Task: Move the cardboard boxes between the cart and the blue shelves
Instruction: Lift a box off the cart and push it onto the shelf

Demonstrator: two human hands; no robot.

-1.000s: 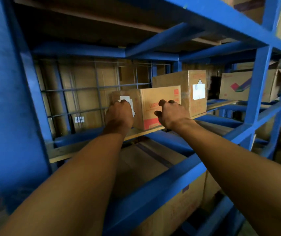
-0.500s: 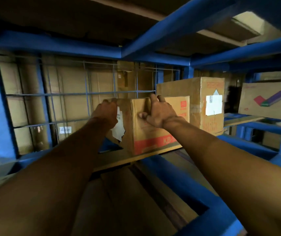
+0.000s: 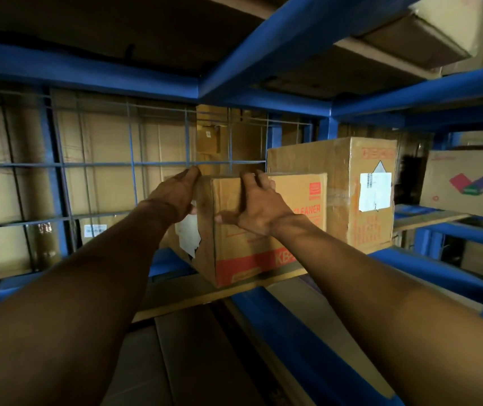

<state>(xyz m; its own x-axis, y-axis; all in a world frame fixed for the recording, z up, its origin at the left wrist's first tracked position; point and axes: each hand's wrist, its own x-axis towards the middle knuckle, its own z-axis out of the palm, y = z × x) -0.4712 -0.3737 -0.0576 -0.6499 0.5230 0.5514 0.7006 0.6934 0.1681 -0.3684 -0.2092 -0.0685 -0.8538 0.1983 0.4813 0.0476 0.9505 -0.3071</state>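
Right hand (image 3: 259, 212) fingers (image 3: 252, 178) curl over the top front edge of the small cardboard box (image 3: 243, 259), thumb spread out low on its front face, so a grip on the box. Left hand (image 3: 175, 197) lies flat on the box's left side face, fingers (image 3: 192, 172) fairly straight and running up to the top edge, pressing; can't tell if the tips hook over the top. The box sits between the two hands, both on its upper half near the near vertical corner. It has a red band along the bottom, red print on the front and a torn white label (image 3: 189, 238) on the left face under the left palm. It stands upright on the wooden shelf board (image 3: 190, 300), its near bottom corner at the board's front edge. A taller cardboard box (image 3: 351, 230) with a white sticker (image 3: 375, 191) stands just behind and to the right, looks to be touching. Third box with coloured print (image 3: 469, 183) is further right on the next bay, well apart. Wire mesh panel (image 3: 132, 165) is behind the left hand at the shelf's back edge. Blue shelves (image 3: 263, 317) frame everything above and below.
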